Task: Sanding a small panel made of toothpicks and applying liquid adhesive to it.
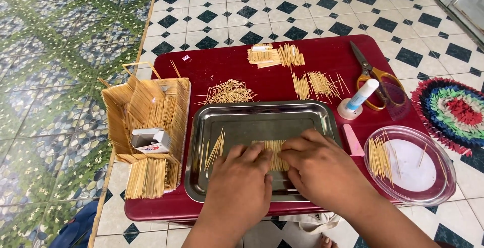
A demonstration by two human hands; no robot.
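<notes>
1. Both hands sit nearest the camera, reaching onto the steel tray (201, 127) from the near edge. Left hand (241, 187) lies palm down with its fingers bent onto the left end of a flat mat of toothpicks (275, 153); right hand (317, 170) lies just beside it, fingers curled over the mat's right end.

2. Neither grip is pinching anything: fingertips of both hands are pressed down on the mat, which lies flat on the tray floor near its middle, holding the sticks side by side.

3. Judging by what shows between the hands, the mat is a small panel with its sticks aligned; how wide it is under the fingers cannot be told.

4. Loose toothpicks (216, 149) lie on the tray to the left of the mat, apart from it and not yet joined.

5. Finished work stands at the left of the red worktop (222, 66): a toothpick structure (151, 112) with walls and sloping panels, and a flat panel (146, 177) lying in front of it.

6. More supply waits far from the hands: a scattered heap (229, 93), bundles (275, 55) at the far edge, and a fan of sticks (317, 84).

7. Right of the tray stand a glue bottle (359, 98), scissors (374, 76) and a clear plastic lid (411, 165) holding more sticks.

8. By my reading, much is built, yet plenty of loose stock remains unassembled.
</notes>
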